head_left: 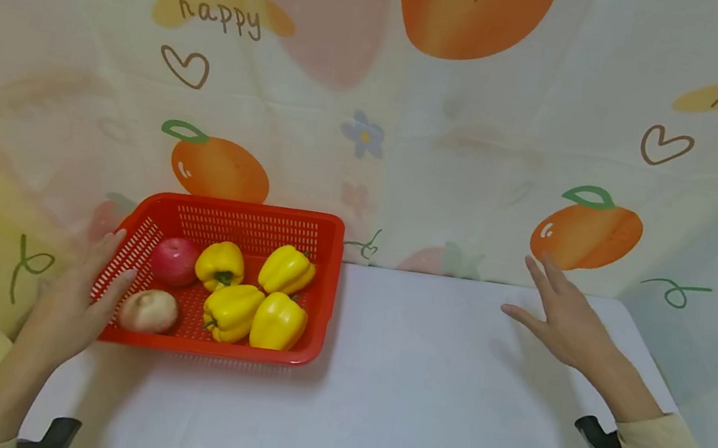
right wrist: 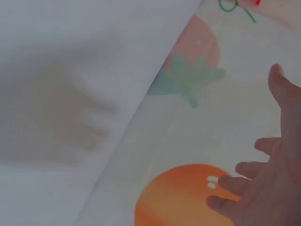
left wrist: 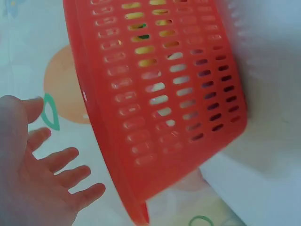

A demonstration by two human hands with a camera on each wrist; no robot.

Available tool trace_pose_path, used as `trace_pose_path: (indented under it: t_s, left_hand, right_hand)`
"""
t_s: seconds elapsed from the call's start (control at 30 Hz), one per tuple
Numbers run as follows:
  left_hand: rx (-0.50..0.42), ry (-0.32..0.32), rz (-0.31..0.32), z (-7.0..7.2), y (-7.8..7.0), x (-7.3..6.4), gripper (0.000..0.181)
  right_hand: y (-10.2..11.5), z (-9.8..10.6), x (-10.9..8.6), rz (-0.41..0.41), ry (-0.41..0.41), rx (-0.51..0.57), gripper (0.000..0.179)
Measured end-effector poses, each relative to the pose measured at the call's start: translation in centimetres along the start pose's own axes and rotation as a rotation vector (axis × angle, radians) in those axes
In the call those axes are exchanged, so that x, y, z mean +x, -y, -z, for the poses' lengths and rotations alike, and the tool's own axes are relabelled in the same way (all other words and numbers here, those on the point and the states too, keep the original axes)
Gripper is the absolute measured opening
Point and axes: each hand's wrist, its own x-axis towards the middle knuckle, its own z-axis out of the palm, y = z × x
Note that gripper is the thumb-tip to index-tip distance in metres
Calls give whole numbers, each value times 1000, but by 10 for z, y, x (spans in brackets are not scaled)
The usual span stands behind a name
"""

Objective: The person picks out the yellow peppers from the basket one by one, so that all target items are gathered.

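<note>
A red slotted plastic basket (head_left: 334, 283) stands on the left of the table. Several yellow bell peppers (head_left: 279, 323) fill its right half. Along its left side lie a round pinkish-red fruit (head_left: 174, 261) and, nearer the front, a pale beige rounded item (head_left: 148, 311). My left hand (head_left: 72, 296) hovers at the basket's left end, overlapping the rim in the head view; in the left wrist view its spread fingers (left wrist: 66, 160) are apart from the rim. Far to the right, my right hand (head_left: 559, 314) is held above the table with fingers spread, holding nothing.
A white table (head_left: 403, 388) carries the basket, its back edge against a fruit-printed cloth backdrop (head_left: 450, 184). The same kind of cloth hangs at the left and right sides. Black wrist straps (head_left: 600, 438) show at both sleeves.
</note>
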Motion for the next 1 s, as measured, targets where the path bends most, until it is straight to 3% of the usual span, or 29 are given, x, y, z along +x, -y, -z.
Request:
trace_pose_path:
  t_s: [0.13, 0.23, 0.3, 0.57, 0.73, 1.0]
  left_hand:
    - [-49, -46, 2, -1, 12, -4, 65]
    - [-59, -51, 43, -1, 21, -7, 66]
    - [-42, -46, 76, -1, 27, -9, 67]
    - [8, -77, 69, -10, 40, -14, 66]
    - [-43, -83, 229, -11, 39, -17, 58]
    - [-195, -154, 571, -15, 43, -20, 51]
  right_hand:
    - [11, 3, 5, 15, -4, 25, 89]
    - [18, 5, 8, 24, -17, 32, 88]
    - [23, 6, 10, 31, -23, 34, 88]
    - [41, 6, 28, 97, -31, -8, 86]
    - [56, 6, 38, 121, -26, 19, 84]
    - [82, -3, 54, 144, -60, 70, 74]
